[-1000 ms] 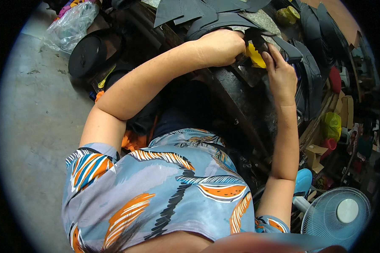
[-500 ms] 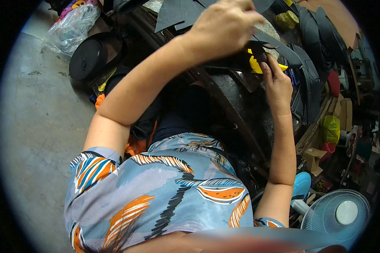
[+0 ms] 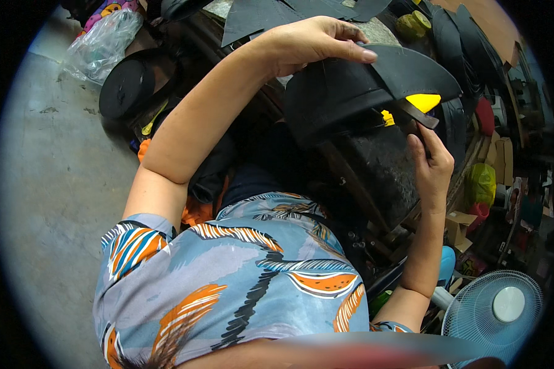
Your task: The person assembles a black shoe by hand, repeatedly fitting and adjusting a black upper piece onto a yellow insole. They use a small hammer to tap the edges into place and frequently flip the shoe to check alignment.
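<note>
My left hand [image 3: 326, 43] pinches the upper edge of a black, curved rubber-like piece [image 3: 335, 95], its thumb lying on top. A rounded, flap-like black sheet [image 3: 415, 71] stands out from that piece toward the right. My right hand [image 3: 434, 163] is at the lower right, its fingers closed on the end of a narrow dark bar-like tool [image 3: 421, 115] beneath the flap. Bright yellow material [image 3: 426, 101] shows just under the flap. What the far end of the tool touches is hidden by the black piece.
Black cut sheets [image 3: 271, 18] lie beyond my left hand. More curved black pieces [image 3: 452, 46] stack at the right. A round black container [image 3: 129, 86] and a clear plastic bag [image 3: 108, 46] sit at the left. A fan [image 3: 492, 313] stands at the lower right.
The black piece has come up into view under my left hand, which has lowered and taken hold of its edge. My right hand has moved right and slightly down with the dark tool.
</note>
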`<action>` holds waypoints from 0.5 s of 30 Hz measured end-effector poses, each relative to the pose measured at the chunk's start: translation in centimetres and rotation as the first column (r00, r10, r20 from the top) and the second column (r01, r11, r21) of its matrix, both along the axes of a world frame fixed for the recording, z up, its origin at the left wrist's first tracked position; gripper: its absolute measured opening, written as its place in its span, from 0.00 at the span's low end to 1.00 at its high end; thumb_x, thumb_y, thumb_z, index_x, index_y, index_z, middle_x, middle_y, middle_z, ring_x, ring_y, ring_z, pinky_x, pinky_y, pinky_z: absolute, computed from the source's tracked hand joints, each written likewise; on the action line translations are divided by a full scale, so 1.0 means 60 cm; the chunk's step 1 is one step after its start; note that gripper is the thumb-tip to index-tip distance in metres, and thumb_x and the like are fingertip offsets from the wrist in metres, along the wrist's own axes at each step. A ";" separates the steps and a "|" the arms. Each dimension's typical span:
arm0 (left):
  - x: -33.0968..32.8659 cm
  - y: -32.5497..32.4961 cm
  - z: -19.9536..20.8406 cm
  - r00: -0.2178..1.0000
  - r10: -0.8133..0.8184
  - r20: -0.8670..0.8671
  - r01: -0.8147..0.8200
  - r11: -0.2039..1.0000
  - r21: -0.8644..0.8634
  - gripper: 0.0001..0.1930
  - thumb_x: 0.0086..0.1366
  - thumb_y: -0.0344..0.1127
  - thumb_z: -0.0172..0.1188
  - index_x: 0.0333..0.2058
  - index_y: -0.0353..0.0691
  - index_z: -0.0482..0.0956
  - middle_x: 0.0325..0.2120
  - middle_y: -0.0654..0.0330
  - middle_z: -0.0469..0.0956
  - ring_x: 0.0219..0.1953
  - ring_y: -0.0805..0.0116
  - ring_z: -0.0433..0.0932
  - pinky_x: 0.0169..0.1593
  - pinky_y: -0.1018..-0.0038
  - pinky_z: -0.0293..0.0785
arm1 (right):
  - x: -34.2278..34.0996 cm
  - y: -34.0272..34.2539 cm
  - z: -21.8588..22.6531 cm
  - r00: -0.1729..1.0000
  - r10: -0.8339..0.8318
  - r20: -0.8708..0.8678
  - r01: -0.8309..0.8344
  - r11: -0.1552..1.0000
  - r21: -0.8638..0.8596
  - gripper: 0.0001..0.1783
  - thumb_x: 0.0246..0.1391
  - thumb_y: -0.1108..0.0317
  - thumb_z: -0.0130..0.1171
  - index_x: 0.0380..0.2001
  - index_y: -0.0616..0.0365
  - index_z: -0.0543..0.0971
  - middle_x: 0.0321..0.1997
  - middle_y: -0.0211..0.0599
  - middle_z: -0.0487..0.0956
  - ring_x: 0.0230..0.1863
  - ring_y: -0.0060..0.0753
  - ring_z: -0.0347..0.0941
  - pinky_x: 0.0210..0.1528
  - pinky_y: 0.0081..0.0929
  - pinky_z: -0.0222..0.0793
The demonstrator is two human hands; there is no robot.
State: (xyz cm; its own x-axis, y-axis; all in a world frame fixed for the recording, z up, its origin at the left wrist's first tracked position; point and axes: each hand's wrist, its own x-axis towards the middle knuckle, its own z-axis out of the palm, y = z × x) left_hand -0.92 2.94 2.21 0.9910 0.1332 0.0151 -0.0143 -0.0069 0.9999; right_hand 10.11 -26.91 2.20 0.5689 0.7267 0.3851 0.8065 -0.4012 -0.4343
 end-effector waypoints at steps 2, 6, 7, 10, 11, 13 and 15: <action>-0.002 -0.016 0.006 0.998 -0.045 0.034 0.047 0.997 -0.063 0.22 0.58 0.41 0.73 0.47 0.35 0.81 0.38 0.60 0.82 0.40 0.73 0.81 0.51 0.81 0.75 | -0.004 -0.012 0.006 1.000 0.004 0.001 -0.004 1.000 0.011 0.16 0.59 0.61 0.66 0.44 0.60 0.84 0.37 0.40 0.85 0.34 0.33 0.82 0.39 0.26 0.76; -0.010 -0.039 0.032 0.944 0.030 0.328 -0.083 0.985 0.150 0.17 0.60 0.39 0.70 0.45 0.37 0.83 0.36 0.54 0.84 0.37 0.67 0.84 0.45 0.76 0.81 | -0.008 -0.044 0.012 0.994 -0.021 -0.110 0.013 0.997 -0.075 0.15 0.60 0.63 0.65 0.44 0.62 0.83 0.34 0.37 0.83 0.33 0.27 0.80 0.38 0.23 0.74; -0.012 -0.036 0.044 0.904 0.110 0.413 -0.186 0.971 0.148 0.14 0.62 0.36 0.68 0.46 0.38 0.83 0.36 0.54 0.84 0.36 0.67 0.84 0.43 0.77 0.82 | -0.007 -0.052 0.013 0.993 -0.002 -0.117 0.001 1.000 -0.008 0.14 0.60 0.64 0.65 0.44 0.63 0.83 0.34 0.37 0.83 0.32 0.25 0.79 0.37 0.22 0.74; -0.009 -0.031 0.078 0.668 0.197 0.718 -0.434 0.887 0.161 0.11 0.56 0.23 0.65 0.39 0.38 0.81 0.34 0.52 0.82 0.35 0.56 0.82 0.42 0.73 0.78 | -0.001 -0.069 0.010 0.985 0.038 -0.167 -0.007 0.983 0.183 0.17 0.66 0.70 0.58 0.54 0.68 0.78 0.36 0.37 0.81 0.32 0.21 0.76 0.35 0.20 0.72; -0.009 -0.029 0.080 0.615 0.134 0.777 -0.578 0.747 0.329 0.10 0.56 0.26 0.65 0.39 0.39 0.82 0.34 0.53 0.82 0.36 0.59 0.82 0.42 0.72 0.78 | 0.001 -0.072 0.010 0.985 0.098 -0.145 -0.056 0.962 0.268 0.19 0.66 0.68 0.57 0.57 0.66 0.76 0.37 0.35 0.81 0.33 0.20 0.75 0.36 0.19 0.72; 0.002 -0.035 0.075 0.758 -0.015 0.652 -0.640 0.178 0.748 0.09 0.57 0.30 0.65 0.38 0.41 0.83 0.36 0.54 0.82 0.38 0.64 0.82 0.42 0.72 0.79 | 0.005 -0.071 0.008 0.969 0.003 -0.247 0.091 0.926 0.366 0.18 0.63 0.67 0.62 0.53 0.64 0.80 0.34 0.33 0.82 0.31 0.19 0.75 0.33 0.18 0.71; 0.018 -0.063 0.034 0.788 -0.199 0.583 -0.605 -0.073 0.793 0.10 0.56 0.35 0.68 0.37 0.42 0.84 0.28 0.59 0.84 0.31 0.69 0.84 0.35 0.78 0.82 | 0.007 -0.063 0.007 0.956 -0.003 -0.293 0.113 0.927 0.358 0.19 0.63 0.67 0.62 0.55 0.62 0.79 0.34 0.33 0.82 0.31 0.18 0.75 0.33 0.18 0.71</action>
